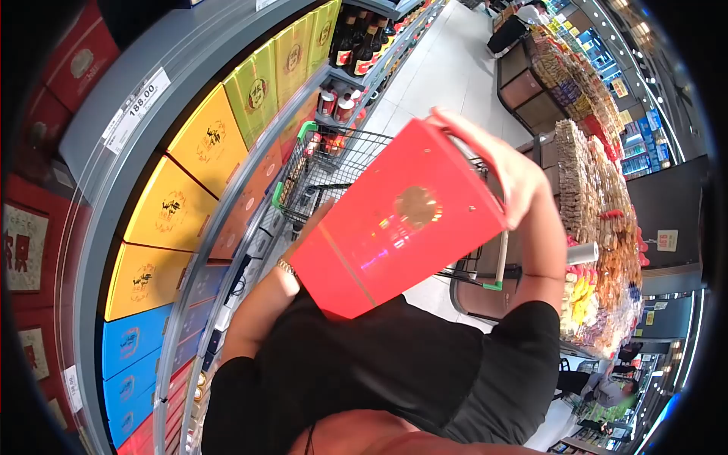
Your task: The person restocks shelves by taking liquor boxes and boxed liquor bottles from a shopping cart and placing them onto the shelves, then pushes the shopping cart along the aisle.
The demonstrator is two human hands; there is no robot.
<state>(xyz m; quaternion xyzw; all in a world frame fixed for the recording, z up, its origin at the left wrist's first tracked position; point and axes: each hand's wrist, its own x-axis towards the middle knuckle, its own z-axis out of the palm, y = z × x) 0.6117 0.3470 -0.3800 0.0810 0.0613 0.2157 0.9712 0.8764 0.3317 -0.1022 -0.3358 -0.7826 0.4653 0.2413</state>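
Observation:
A glossy red gift box with a round gold emblem is tilted in front of my chest. My right hand is closed on its upper right edge, with the thumb near the lower right corner and the fingers over the top. My left hand is at the box's left side, below a wrist with a gold bracelet; its fingers are hidden behind the box. Beyond the box stands a wire shopping cart with green corners, partly covered by it.
Shelves on the left carry yellow boxes, green boxes, blue boxes and dark bottles. A price tag reads 188.00. Heaped packaged goods line the right of the tiled aisle. Other people are farther off.

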